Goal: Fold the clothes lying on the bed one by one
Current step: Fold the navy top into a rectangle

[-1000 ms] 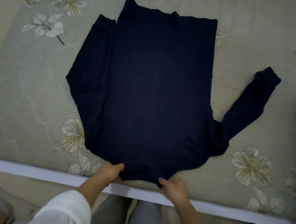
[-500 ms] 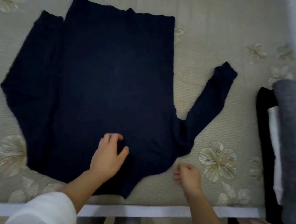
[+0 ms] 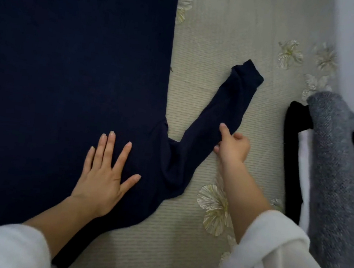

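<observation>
Garment: navy sweater (image 3: 68,78) lies flat on bed (image 3: 214,39); body fills left of view; sleeve (image 3: 224,112) angles out to the right, cuff at far end.
L hand: left hand (image 3: 104,174) lies flat on sweater body nr armpit; fingers (image 3: 110,146) spread and straight, pressing cloth down.
R hand: right hand (image 3: 233,148) at mid-sleeve; index + thumb pinch sleeve's near edge; other fingers curled.
Step (est.): fold sleeve in across body.
Risk 1: pinch may take top layer only; sleeve could then open or twist on lift.
Risk 2: mid-sleeve hold leaves cuff end unsupported; cuff may droop, land creased or overhang body edge.
Risk 3: cloth at armpit looks bunched; folding over it may set a ridge; if L hand pressure is too light, body may drag w/ sleeve and lose its straight side.
Risk 4: grey knit (image 3: 332,161) and black garment (image 3: 295,146) lie near, at right; a wide arm swing may disturb them.
</observation>
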Tool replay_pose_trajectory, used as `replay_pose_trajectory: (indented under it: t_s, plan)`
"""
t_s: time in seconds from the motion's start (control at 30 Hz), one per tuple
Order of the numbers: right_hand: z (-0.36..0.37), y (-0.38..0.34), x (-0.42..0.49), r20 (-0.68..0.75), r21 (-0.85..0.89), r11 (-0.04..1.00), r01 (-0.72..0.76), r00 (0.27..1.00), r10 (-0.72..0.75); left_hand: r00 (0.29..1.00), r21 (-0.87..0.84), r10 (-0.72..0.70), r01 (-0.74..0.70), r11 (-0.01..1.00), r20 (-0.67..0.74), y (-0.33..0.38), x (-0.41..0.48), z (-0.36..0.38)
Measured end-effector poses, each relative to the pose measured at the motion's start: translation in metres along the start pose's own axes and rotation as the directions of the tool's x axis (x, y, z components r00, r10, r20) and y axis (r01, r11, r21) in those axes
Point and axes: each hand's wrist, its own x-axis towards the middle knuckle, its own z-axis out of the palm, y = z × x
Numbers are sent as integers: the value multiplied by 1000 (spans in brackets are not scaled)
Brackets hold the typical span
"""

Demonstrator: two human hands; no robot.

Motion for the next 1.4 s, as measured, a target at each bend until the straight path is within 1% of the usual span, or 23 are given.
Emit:
replay_pose_trajectory:
  t_s: [0.1,0.13,0.2,0.23,0.27,0.37,0.53,0.6,0.63,0.73,0.77,0.83,0.87,0.93,1.0,1.07,1.13,1.17,1.23,1.27,1.3,1.33,1.4]
  plan:
    - [11,-18,8,34,46,997,-57,998,55,997,-12,-22,23,1000,78,5,1,-10]
    - [9,-24,6,93,110,990,-93,992,83,993,-30,-28,32,999,112,6,1,-14]
    - [-3,-36,-3,299,313,921,-232,945,136,986,-45,-32,40,998,162,9,2,-20]
    - [-15,-41,-8,401,418,860,-294,909,116,984,-47,-31,40,998,178,10,2,-23]
    - [-28,-43,-12,455,506,802,-317,888,64,981,-50,-29,39,998,189,10,2,-24]
    - [-73,-38,-22,427,644,707,-293,904,-13,974,-67,-24,40,997,227,11,3,-27]
    - [-107,-15,-33,323,768,576,-280,946,30,970,-78,-25,45,996,242,10,3,-27]
    - [-104,-19,-39,280,801,550,-237,960,7,973,-97,-10,33,995,231,10,4,-27]
    - [-100,-24,-41,259,800,562,-210,966,-7,972,-101,-9,33,994,236,10,3,-27]
    - [-78,-52,-53,206,720,690,-74,972,-110,968,-68,-5,23,997,249,9,4,-32]
    - [-64,-62,-57,152,650,760,11,978,-144,964,-64,-2,20,998,267,8,4,-32]
    - [-27,-87,-68,19,408,888,213,970,-242,959,-84,13,11,996,283,7,5,-32]
    - [-8,-98,-75,-5,293,906,306,948,-319,957,-91,13,14,996,290,6,4,-31]
    - [34,-122,-92,48,101,877,469,879,-475,978,-71,1,14,997,207,3,3,-30]
    - [81,-140,-111,217,-117,781,614,783,-583,969,-94,6,18,995,247,0,2,-26]
    - [130,-146,-136,440,-253,618,744,657,-612,972,-92,50,-29,995,229,-3,4,-22]
    - [171,-136,-155,655,-302,434,849,516,-553,971,-100,103,-83,992,218,-4,5,-19]
    - [184,-122,-156,750,-349,337,874,476,-459,969,-104,120,-99,990,216,-4,5,-19]
    - [193,-84,-154,864,-433,127,893,451,-223,968,-87,105,-88,992,228,-3,5,-25]
    - [190,-67,-151,879,-447,57,893,450,-157,971,-34,115,-110,993,211,-4,5,-23]
    - [183,-52,-148,882,-452,18,892,450,-139,965,-34,124,-119,992,231,-5,4,-20]
    - [176,-38,-143,881,-456,1,890,452,-143,948,-35,128,-123,992,291,-4,4,-22]
    - [162,-21,-132,870,-466,-28,884,453,-196,935,-25,153,-153,988,319,-4,4,-27]
